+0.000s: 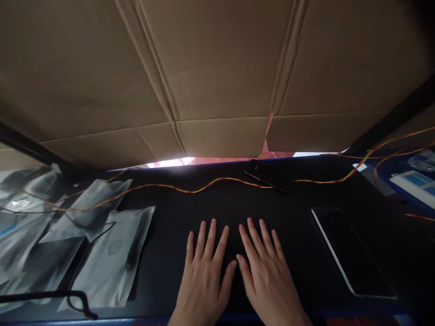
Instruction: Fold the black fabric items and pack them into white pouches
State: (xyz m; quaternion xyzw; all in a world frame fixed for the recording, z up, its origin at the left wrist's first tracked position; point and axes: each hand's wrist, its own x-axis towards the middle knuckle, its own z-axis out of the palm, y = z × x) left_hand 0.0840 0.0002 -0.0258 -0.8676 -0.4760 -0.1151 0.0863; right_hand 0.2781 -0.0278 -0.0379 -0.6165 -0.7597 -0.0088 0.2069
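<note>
My left hand (205, 271) lies palm down on the black tabletop (163, 262), its fingers spread and nothing in them. Close beside it, my right hand (265, 271) rests flat in the same way, also without anything in it. The two thumbs point toward each other with a small gap between the tips. To the right of my right hand lies a smartphone (353, 253) with a dark screen and a pale edge. A second dark phone (270, 175) lies farther back, near the far edge. On the left is a frosted plastic pouch (110, 258), apart from my left hand.
A twisted red and yellow wire (217, 180) runs across the back of the table. More plastic bags (30, 240) pile up at the left. Brown cardboard (217, 72) forms a wall behind. A white and blue box (416, 185) sits at the right. A black strap-like piece (81, 299) shows at lower left.
</note>
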